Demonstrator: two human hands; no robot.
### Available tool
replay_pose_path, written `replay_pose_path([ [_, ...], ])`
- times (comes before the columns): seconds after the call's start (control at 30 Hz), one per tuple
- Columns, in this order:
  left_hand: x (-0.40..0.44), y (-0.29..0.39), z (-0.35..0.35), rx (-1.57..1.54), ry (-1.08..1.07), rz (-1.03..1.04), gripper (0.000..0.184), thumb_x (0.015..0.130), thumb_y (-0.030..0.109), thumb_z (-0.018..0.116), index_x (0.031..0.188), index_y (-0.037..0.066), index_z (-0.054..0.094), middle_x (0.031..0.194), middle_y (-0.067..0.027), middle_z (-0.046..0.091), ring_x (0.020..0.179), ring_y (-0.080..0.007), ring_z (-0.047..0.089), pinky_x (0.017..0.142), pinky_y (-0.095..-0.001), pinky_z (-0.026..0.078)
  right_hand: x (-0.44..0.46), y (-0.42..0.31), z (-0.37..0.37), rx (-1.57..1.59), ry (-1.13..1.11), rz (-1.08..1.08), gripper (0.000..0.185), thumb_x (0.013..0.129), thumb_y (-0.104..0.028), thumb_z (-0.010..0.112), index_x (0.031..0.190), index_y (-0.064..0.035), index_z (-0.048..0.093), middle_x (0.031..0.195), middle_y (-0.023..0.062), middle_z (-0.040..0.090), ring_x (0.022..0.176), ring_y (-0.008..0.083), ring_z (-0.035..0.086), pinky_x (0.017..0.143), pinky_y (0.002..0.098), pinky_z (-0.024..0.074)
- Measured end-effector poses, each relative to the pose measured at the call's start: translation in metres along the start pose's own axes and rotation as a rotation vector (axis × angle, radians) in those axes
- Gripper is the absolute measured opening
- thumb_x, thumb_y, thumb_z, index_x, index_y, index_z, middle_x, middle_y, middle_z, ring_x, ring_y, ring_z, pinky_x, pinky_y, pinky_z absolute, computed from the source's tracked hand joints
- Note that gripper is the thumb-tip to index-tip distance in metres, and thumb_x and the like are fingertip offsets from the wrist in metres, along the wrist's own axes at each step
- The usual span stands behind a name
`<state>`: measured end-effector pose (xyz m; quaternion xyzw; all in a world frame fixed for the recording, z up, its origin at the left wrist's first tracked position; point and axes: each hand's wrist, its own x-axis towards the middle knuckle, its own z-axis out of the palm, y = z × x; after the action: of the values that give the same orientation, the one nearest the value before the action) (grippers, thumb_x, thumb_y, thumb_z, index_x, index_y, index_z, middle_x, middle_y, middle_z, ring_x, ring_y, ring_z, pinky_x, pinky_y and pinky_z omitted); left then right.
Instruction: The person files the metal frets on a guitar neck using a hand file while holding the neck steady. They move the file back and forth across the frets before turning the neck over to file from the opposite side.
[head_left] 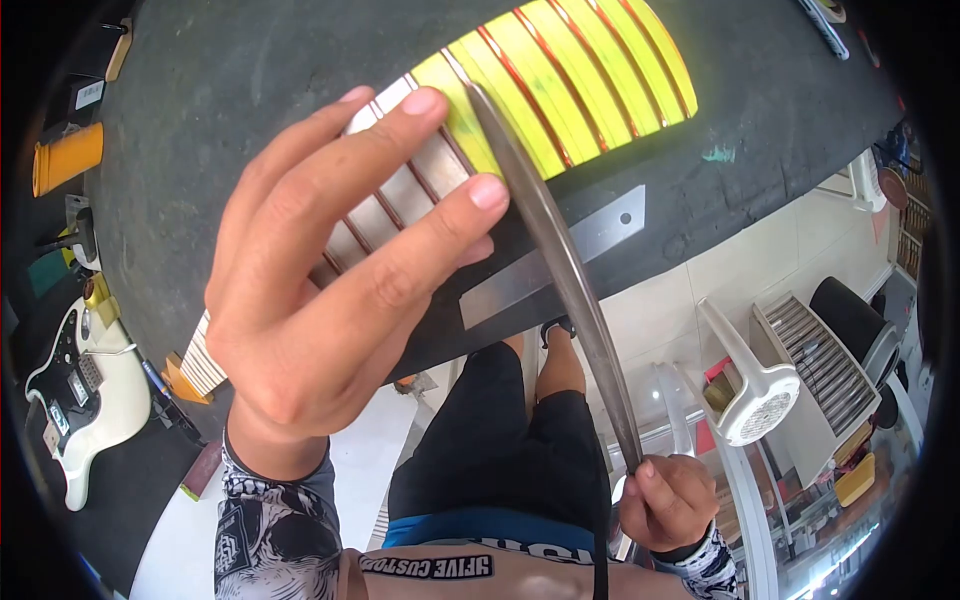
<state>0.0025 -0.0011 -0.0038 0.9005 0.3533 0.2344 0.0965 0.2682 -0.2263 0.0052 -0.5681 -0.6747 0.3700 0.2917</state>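
A guitar neck (540, 90) lies across the dark work mat, with bright yellow tape between its reddish, shiny frets. Nearer my left hand the strips between the frets look silvery. My left hand (320, 260) lies over the neck, fingers bent across it and the thumb at its near side. In my right hand (670, 500), low on the right, is the end of a long dark metal file (560, 250), pinched between thumb and fingers. The file's far tip touches the neck beside a fret, just past my left fingertips. Part of the neck is hidden under my left hand.
A flat metal plate with a hole (610, 225) lies on the mat (780, 120) near its front edge. At left are a white guitar body (120, 400) and an orange-yellow block (68, 160). Lower right, a white stool (750, 390) stands on the tiled floor.
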Motion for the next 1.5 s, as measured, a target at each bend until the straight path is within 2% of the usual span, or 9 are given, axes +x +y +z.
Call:
replay_pose_path([
  [0.17, 0.0, -0.001, 0.0, 0.014, 0.001, 0.027, 0.038, 0.073, 0.008, 0.081, 0.111, 0.01, 0.077, 0.12, -0.0219, 0.069, 0.113, -0.0374, 0.066, 0.095, -0.0423, 0.054, 0.088, -0.007, 0.015, 0.018, 0.07, -0.055, 0.058, 0.07, 0.007, 0.072, 0.126, -0.0024, 0.067, 0.08, 0.0079, 0.065, 0.053, 0.0176, 0.056, 0.048, 0.0281, 0.0473],
  [0.27, 0.001, -0.002, -0.001, 0.004, -0.006, 0.029, 0.039, 0.073, 0.006, 0.081, 0.112, 0.009, 0.077, 0.121, -0.022, 0.068, 0.113, -0.0373, 0.066, 0.096, -0.0423, 0.054, 0.144, -0.014, 0.026, 0.01, 0.173, -0.087, 0.045, 0.078, 0.01, 0.068, 0.122, 0.0008, 0.069, 0.077, 0.0147, 0.071, 0.056, 0.0207, 0.064, 0.054, 0.0265, 0.0494],
  [0.37, 0.0, -0.001, -0.002, 0.001, -0.013, 0.026, 0.04, 0.073, 0.005, 0.081, 0.112, 0.008, 0.077, 0.121, -0.0216, 0.068, 0.114, -0.0367, 0.066, 0.096, -0.0418, 0.054, 0.157, -0.012, 0.026, 0.088, 0.242, -0.09, 0.041, 0.079, 0.009, 0.069, 0.119, 0.0013, 0.071, 0.075, 0.0139, 0.071, 0.056, 0.0176, 0.064, 0.054, 0.0246, 0.0481],
  [0.5, -0.003, -0.003, 0.0, 0.024, 0.008, 0.039, 0.039, 0.073, 0.004, 0.081, 0.111, 0.01, 0.077, 0.121, -0.0201, 0.069, 0.113, -0.0346, 0.067, 0.095, -0.0392, 0.054, 0.109, 0.001, 0.006, 0.106, 0.21, -0.076, 0.038, 0.085, 0.005, 0.069, 0.123, 0.0005, 0.069, 0.071, 0.0105, 0.07, 0.056, 0.0137, 0.063, 0.053, 0.0239, 0.0479],
  [0.57, -0.003, -0.003, 0.001, 0.035, 0.011, 0.04, 0.04, 0.073, 0.003, 0.081, 0.111, 0.011, 0.078, 0.121, -0.0192, 0.069, 0.113, -0.0335, 0.067, 0.094, -0.0377, 0.055, 0.069, 0.005, 0.006, 0.161, 0.221, 0.003, 0.048, 0.073, 0.008, 0.072, 0.121, 0.0001, 0.069, 0.07, 0.0089, 0.067, 0.051, 0.0161, 0.06, 0.048, 0.0274, 0.0486],
  [0.83, -0.006, -0.01, 0.001, 0.065, 0.053, 0.095, 0.039, 0.073, 0.001, 0.081, 0.11, 0.011, 0.078, 0.118, -0.0177, 0.071, 0.11, -0.0306, 0.069, 0.091, -0.0356, 0.056, 0.004, 0.003, 0.011, 0.133, 0.149, 0.067, 0.047, 0.073, 0.006, 0.07, 0.119, -0.0038, 0.07, 0.071, 0.0092, 0.067, 0.05, 0.0176, 0.06, 0.049, 0.0287, 0.0493],
  [1.3, -0.006, -0.006, -0.001, 0.098, 0.028, 0.087, 0.037, 0.072, 0.002, 0.081, 0.107, 0.011, 0.079, 0.117, -0.0179, 0.071, 0.108, -0.0296, 0.069, 0.089, -0.0332, 0.056, -0.015, 0.01, 0.017, -0.03, 0.067, -0.02, 0.055, 0.071, 0.005, 0.072, 0.125, -0.0048, 0.066, 0.079, 0.0102, 0.068, 0.053, 0.0174, 0.06, 0.048, 0.0273, 0.0471],
  [1.4, 0.01, 0.017, -0.004, 0.141, -0.049, -0.028, 0.038, 0.071, 0.001, 0.081, 0.108, 0.011, 0.079, 0.118, -0.0177, 0.071, 0.11, -0.0303, 0.069, 0.09, -0.0344, 0.056, -0.001, 0.008, 0.014, -0.047, 0.058, -0.047, 0.056, 0.071, 0.004, 0.073, 0.126, -0.0048, 0.065, 0.079, 0.0102, 0.068, 0.054, 0.0178, 0.059, 0.048, 0.0273, 0.0469],
  [1.5, -0.001, 0.003, -0.003, 0.1, -0.026, 0.011, 0.038, 0.071, 0.001, 0.08, 0.108, 0.011, 0.079, 0.118, -0.0178, 0.07, 0.112, -0.0309, 0.068, 0.093, -0.0363, 0.056, 0.029, 0.005, 0.015, -0.115, 0.055, -0.081, 0.06, 0.07, 0.005, 0.073, 0.128, -0.0049, 0.065, 0.078, 0.0094, 0.067, 0.053, 0.0187, 0.059, 0.048, 0.0278, 0.0459],
])
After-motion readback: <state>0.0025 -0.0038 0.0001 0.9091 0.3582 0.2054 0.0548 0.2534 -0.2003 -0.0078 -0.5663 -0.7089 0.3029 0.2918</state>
